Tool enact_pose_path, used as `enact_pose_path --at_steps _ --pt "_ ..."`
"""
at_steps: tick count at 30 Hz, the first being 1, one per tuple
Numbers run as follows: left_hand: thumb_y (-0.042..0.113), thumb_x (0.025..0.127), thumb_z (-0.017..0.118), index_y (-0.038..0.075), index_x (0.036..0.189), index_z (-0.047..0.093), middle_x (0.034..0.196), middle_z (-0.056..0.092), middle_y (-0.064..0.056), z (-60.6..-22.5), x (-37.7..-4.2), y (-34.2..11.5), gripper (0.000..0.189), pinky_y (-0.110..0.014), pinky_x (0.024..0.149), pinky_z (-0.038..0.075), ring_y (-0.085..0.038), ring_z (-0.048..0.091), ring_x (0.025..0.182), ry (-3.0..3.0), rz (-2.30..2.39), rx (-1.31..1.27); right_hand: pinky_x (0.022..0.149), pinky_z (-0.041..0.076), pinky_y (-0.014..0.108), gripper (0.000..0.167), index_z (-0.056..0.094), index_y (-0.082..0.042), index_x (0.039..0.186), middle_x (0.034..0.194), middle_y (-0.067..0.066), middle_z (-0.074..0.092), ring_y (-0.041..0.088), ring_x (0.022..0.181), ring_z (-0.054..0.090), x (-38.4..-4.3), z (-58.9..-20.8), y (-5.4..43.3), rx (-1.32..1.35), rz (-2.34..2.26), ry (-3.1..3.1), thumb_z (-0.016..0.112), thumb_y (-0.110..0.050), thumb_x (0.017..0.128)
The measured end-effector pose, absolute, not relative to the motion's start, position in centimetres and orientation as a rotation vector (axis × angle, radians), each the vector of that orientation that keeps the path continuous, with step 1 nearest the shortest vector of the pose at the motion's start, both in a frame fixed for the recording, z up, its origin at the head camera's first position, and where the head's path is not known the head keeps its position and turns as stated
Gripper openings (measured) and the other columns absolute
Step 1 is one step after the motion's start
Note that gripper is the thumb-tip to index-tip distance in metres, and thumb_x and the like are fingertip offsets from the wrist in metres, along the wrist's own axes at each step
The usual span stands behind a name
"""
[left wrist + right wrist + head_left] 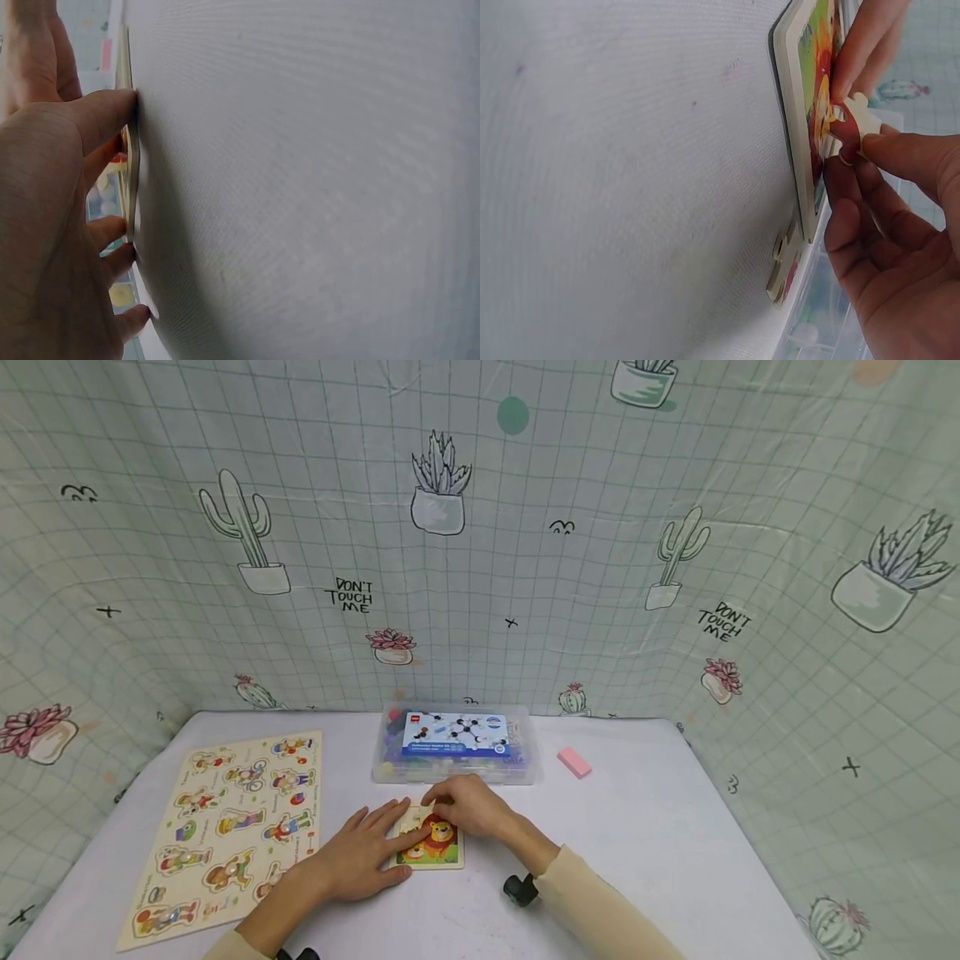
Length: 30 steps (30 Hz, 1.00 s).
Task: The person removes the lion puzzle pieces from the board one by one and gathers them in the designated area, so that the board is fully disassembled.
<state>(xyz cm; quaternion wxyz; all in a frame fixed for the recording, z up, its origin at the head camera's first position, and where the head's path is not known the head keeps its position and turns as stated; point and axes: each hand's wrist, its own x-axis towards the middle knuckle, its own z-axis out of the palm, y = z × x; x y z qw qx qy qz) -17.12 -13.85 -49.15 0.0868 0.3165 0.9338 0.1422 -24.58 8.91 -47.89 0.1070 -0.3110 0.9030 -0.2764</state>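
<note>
A small square lion jigsaw puzzle (442,853) lies on the table in the head view. My left hand (358,858) is spread at its left side; the index finger stretches across the lion picture, and in the left wrist view the thumb touches the board's edge. With thumb and fingers, my right hand (900,232) pinches a puzzle piece (853,129), dark red and cream, tilted over the board's far side. Another loose piece (786,262) lies on the table beside the board in the right wrist view. The right hand hides the board's upper right corner in the head view.
A large wooden board (247,806) with pictures of children lies at the left. Behind the hands stands a clear plastic case (456,774) with a blue-and-white label. A pink block (574,762) lies to its right. Patterned cloth (480,568) hangs behind the table.
</note>
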Motion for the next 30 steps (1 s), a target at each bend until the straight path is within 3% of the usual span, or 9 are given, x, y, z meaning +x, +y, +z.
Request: enact_pose_path --at_steps 12,19,24,30 --pt "0.049 0.1 0.054 0.031 0.153 0.046 0.164 0.027 -0.016 -49.2 -17.1 -13.7 0.056 -0.067 0.113 0.025 -0.036 0.024 0.151 2.786 0.419 0.952 0.075 0.049 0.019 0.019 0.078 -0.018 0.11 0.104 -0.007 0.074 0.003 0.08 0.058 -24.5 -48.0 9.1 -0.915 -0.846 2.658 0.064 -0.014 0.097" --pt "0.05 0.1 0.054 0.031 0.153 0.045 0.164 0.027 -0.016 -49.2 -17.2 -13.7 0.057 -0.066 0.113 0.025 -0.036 0.024 0.151 2.787 0.411 0.948 0.074 0.049 0.02 0.019 0.077 -0.019 0.112 0.093 -0.01 0.072 0.001 0.078 0.059 -24.7 -47.9 9.5 -0.893 -0.882 2.671 0.064 -0.016 0.098" --pt "0.05 0.1 0.054 0.032 0.154 0.044 0.164 0.026 -0.017 -49.2 -17.1 -13.7 0.058 -0.066 0.113 0.025 -0.036 0.024 0.151 2.788 0.407 0.948 0.078 0.051 0.023 0.019 0.076 -0.019 0.112 0.095 -0.01 0.07 0.003 0.083 0.061 -24.9 -47.2 10.4 -0.843 -0.893 2.669 0.063 -0.016 0.099" --pt "0.051 0.099 0.055 0.032 0.154 0.044 0.164 0.026 -0.016 -49.2 -17.1 -13.8 0.058 -0.066 0.113 0.024 -0.037 0.024 0.151 2.794 0.412 0.944 0.073 0.052 0.022 0.018 0.076 -0.015 0.111 0.091 -0.008 0.07 0.004 0.079 0.061 -25.1 -47.1 12.5 -0.826 -0.965 2.654 0.064 -0.013 0.098"
